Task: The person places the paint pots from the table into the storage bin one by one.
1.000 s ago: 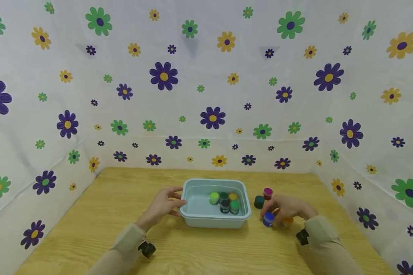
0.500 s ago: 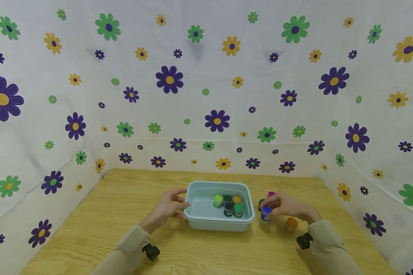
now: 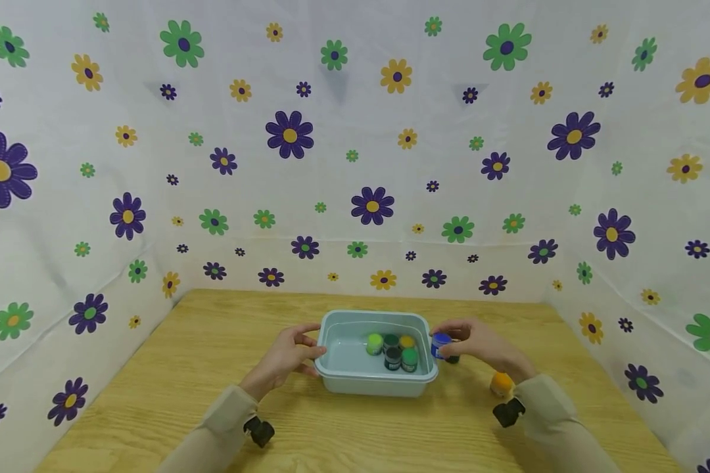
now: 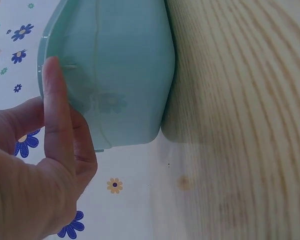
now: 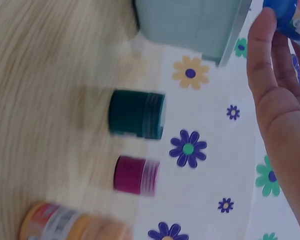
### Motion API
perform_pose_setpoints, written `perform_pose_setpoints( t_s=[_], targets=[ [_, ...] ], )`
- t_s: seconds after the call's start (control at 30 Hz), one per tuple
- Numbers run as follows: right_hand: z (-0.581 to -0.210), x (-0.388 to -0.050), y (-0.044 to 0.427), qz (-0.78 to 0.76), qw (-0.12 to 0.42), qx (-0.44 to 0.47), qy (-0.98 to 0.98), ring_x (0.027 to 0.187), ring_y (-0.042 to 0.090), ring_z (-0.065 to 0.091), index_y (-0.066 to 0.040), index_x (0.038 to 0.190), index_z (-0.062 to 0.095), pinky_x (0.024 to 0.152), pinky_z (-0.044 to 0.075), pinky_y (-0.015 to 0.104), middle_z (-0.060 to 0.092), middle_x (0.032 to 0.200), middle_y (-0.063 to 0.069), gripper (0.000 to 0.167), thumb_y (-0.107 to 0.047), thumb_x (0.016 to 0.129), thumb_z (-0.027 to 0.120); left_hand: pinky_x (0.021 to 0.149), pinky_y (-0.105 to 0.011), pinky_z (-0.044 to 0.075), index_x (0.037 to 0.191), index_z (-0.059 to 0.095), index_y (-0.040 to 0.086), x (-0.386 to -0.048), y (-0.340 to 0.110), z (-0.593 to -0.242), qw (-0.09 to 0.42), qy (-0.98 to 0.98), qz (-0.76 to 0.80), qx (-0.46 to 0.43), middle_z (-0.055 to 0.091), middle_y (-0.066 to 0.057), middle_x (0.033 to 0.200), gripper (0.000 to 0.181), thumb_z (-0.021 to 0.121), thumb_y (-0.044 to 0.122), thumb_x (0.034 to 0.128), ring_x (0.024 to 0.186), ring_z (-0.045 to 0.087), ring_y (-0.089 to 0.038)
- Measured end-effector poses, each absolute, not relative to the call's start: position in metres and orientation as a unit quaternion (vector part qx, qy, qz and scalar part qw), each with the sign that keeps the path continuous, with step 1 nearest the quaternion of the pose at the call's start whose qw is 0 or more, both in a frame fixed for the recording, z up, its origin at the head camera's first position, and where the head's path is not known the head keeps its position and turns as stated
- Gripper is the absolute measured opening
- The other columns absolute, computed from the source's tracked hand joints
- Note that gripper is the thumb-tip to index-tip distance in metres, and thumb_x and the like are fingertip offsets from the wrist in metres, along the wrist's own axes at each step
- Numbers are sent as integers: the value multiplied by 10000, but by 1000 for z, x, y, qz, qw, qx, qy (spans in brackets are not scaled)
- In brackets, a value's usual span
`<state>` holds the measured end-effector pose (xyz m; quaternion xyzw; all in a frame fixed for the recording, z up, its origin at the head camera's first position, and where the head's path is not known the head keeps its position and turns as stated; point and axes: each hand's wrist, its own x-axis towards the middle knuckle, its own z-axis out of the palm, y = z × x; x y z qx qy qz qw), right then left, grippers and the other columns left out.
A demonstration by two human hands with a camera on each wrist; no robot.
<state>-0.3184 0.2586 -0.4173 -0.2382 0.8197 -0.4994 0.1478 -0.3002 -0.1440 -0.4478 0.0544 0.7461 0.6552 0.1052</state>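
Observation:
A pale blue plastic tub stands on the table, and my left hand grips its left rim between thumb and fingers. My right hand pinches a blue paint jar, raised beside the tub's right rim. Inside the tub, toward the right, sit several paint jars: a lime one, a yellow one, a black one and greens. Below the right hand, the right wrist view has a dark teal jar and a magenta jar; in the head view the hand mostly hides them.
An orange paint jar stands on the wooden table near the right wrist. White cloth printed with flowers encloses the table at the back and both sides.
My right hand has lifted the blue jar off the table and brought it left and away from me, up to the tub's right rim. The left hand stays on the tub.

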Motion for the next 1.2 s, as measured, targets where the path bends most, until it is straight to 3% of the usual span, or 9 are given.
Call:
perform_pose_setpoints(
  t_s=[0.27,0.43,0.7,1.2],
  targets=[
    [-412,-322,234,-519,117,-255,808,1055,241,604,52,1282,590,904,566,342,606,1261,220,486,-192,883,719,609,-402,627,1441,446,33,-300,-143,-446,107,746,655,58,526,-173,1045,619,707,29,881,734,643,-228],
    [-413,-327,217,-508,116,-259,813,1058,229,600,33,1264,614,915,527,280,623,1252,178,484,-212,869,745,603,-400,626,1443,444,36,-299,-144,-445,105,747,653,59,523,-170,1038,611,700,33,888,726,640,-226],
    [-415,-332,199,-475,99,-262,834,1070,236,623,-54,1217,674,933,532,339,669,1202,96,428,-260,853,767,595,-393,624,1444,440,51,-299,-143,-445,104,748,653,52,523,-177,1042,613,698,27,888,724,647,-232],
    [-421,-348,162,-407,120,-289,858,1056,199,637,-75,1222,679,954,553,400,684,1195,36,434,-272,847,776,602,-393,624,1433,450,62,-299,-143,-445,109,752,648,47,514,-172,1052,603,702,31,887,734,642,-236]
  ],
)
